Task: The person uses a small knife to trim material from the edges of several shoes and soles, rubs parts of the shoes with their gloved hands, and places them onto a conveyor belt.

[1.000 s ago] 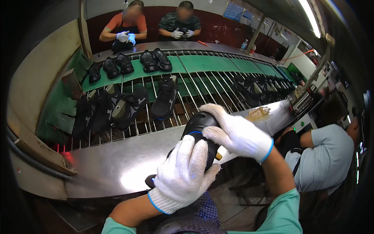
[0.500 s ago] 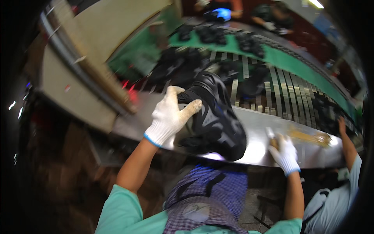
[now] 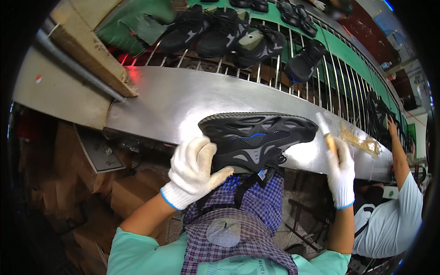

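Observation:
My left hand [image 3: 196,167], in a white knitted glove, grips a black and grey sneaker [image 3: 256,137] near its heel. The shoe is tipped over, its sole edge on the far side and its laces toward me, with the toe pointing right. A thin blue line shows along the midsole edge. In my gloved right hand [image 3: 340,172] is a slim wooden-handled tool [image 3: 328,137] with a pale end pointing up and away, just right of the toe. Its exact kind cannot be made out.
A metal ledge [image 3: 160,94] runs across in front of me. Beyond it, several black shoes [image 3: 220,34] rest on a rack of metal bars [image 3: 332,85]. Brownish tape [image 3: 360,142] sticks to the ledge at right. A co-worker's arm [image 3: 399,153] reaches in there. Cardboard boxes [image 3: 137,192] stand lower left.
The sneaker has been turned from lying diagonally to lying crosswise, sole edge away from me. My right hand has lifted the tool beside the toe. The view has tilted and sharpened.

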Demonstrator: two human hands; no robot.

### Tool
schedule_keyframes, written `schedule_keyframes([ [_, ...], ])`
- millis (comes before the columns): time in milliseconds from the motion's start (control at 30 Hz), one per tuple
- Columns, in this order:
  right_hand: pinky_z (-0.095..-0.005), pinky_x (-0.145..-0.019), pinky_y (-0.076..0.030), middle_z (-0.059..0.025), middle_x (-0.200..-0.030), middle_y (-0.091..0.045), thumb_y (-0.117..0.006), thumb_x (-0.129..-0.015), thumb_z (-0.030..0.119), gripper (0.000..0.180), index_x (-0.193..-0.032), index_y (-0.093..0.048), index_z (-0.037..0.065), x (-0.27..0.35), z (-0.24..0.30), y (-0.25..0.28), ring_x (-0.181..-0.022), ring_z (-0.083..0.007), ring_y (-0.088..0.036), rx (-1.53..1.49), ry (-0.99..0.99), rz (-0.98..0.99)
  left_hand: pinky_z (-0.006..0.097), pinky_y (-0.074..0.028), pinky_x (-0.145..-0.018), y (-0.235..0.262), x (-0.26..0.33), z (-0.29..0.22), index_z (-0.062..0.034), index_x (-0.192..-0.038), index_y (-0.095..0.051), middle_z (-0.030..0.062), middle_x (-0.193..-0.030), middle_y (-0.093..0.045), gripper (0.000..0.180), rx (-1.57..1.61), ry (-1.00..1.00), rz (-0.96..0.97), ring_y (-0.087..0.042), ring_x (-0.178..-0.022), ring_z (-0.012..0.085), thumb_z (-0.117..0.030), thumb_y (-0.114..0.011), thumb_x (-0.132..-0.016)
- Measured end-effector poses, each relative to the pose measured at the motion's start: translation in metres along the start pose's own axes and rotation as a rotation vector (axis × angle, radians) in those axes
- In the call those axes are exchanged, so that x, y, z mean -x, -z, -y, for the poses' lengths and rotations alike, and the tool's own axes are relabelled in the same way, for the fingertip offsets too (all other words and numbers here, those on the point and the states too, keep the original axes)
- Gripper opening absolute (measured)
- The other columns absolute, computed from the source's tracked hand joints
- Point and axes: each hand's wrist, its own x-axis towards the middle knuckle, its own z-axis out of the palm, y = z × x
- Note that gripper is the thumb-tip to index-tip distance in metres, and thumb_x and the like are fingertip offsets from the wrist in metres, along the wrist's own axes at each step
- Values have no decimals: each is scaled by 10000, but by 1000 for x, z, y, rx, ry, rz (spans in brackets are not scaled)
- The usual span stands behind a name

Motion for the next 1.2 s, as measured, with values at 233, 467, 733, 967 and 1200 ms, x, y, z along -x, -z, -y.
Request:
schedule_keyframes([
  [233, -445, -715, -615, -209, -905, -742, -737, -976, 275, 331, -1209, -684, 47, -8, 74, -6, -782, -379, -766, 335, 296, 260, 523, -488, -1081, 21, -99, -4, -26, -1571, -446, 193, -1484, -529, 1210, -17, -184, 474, -563, -1307, 400, -476, -985, -585],
  [467, -476, -535, -577, -188, -687, -693, -681, -990, 211, 244, -963, -600, -18, -21, 127, -52, -593, -360, -713, 372, 440, 283, 453, -523, -971, 14, -110, -7, 24, -1567, -430, 166, -1263, -596, 1247, -120, -171, 515, -620, -1132, 345, -505, -990, -586],
  [733, -436, -528, -611, -174, -641, -680, -637, -1049, 322, 358, -1010, -586, -30, 27, 150, -71, -554, -351, -724, -29, 245, 694, 453, -576, -823, 4, -88, -1, 74, -1459, -537, 191, -1188, -639, 1035, -170, -326, 263, -676, -965, 345, -357, -948, -613],
  [967, -434, -648, -645, -168, -868, -767, -694, -1028, 372, 418, -1309, -605, 76, 4, 53, -68, -737, -328, -783, -119, 97, 305, 496, -546, -1030, 25, -95, -20, 27, -1508, -507, 250, -1412, -578, 1168, -123, -106, 491, -634, -1223, 422, -445, -1012, -567],
  [1200, -446, -668, -628, -201, -883, -765, -723, -998, 267, 426, -1343, -617, 41, 3, -69, -129, -732, -347, -773, -336, -256, -378, 487, -584, -953, -35, -175, -88, 1, -1454, -527, 206, -1332, -641, 932, -153, -239, 495, -676, -1195, 376, -441, -922, -735],
])
